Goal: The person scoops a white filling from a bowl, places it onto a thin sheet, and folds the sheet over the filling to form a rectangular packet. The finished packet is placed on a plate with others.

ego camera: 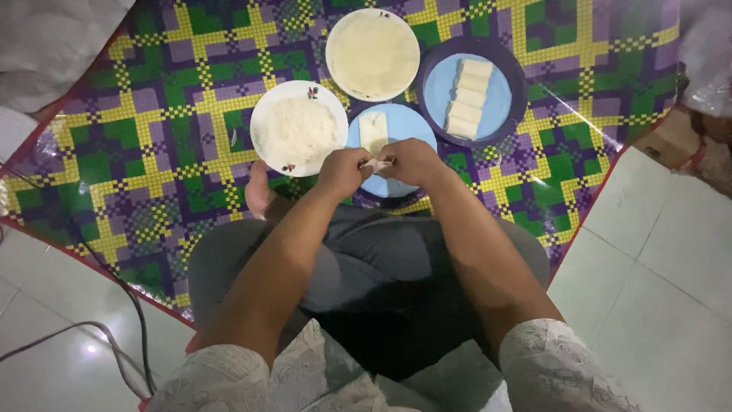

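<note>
Woven in yellow, green and purple squares, a plastic mat (183,114) covers the pale tiled floor (671,252), and a person sits on it with crossed legs.

Both hands meet over a light blue plate (404,126). The left hand (343,172) and the right hand (414,162) are almost closed, the fingers curled in, and together they pinch a small pale wrapper (379,162) between the fingertips. On the same plate, just behind the hands, lies one finished pale roll (373,130).

Left of it, touching its edge, a white plate (263,145) holds a heap of white shredded filling (299,128). Behind, a round white plate carries a stack of thin wrappers (373,53). To the right, a dark-rimmed blue plate (438,91) holds four pale rolls (467,98) in one row.

A black cable (114,336) lies on the floor at the left.
</note>
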